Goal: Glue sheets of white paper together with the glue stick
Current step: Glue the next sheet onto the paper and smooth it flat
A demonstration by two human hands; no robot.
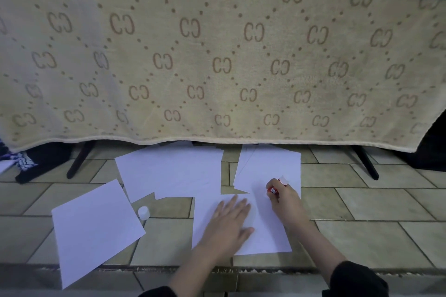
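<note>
Far to the left of the fingers lies a loose sheet (96, 229) on the tiled floor (362, 205), turned a bit sideways. Just past its top right corner stands the little white cap (144, 212), well away from both hands. Behind the cap sits another pile of paper (171, 171).

Next comes the left hand (229, 222). Its fingers are straight and spread, lying flat on the sheet being glued (265, 236), so it grips nothing and only presses down. That is good, because the paper could slide when the glue rubs on it. I think it should keep pressing firmly.

To the right of those fingers is the right hand (282, 198). Its fingers are curled around the red glue stick (275, 189), which sticks out past the knuckles. I cannot tell if the glue end touches the paper. To do it well, rub along the edges and into the corners.

Just beyond these fingers is a third pile (268, 164), overlapping the sheet's far corner. It could catch glue. Behind everything hangs a beige blanket (217, 60).
</note>
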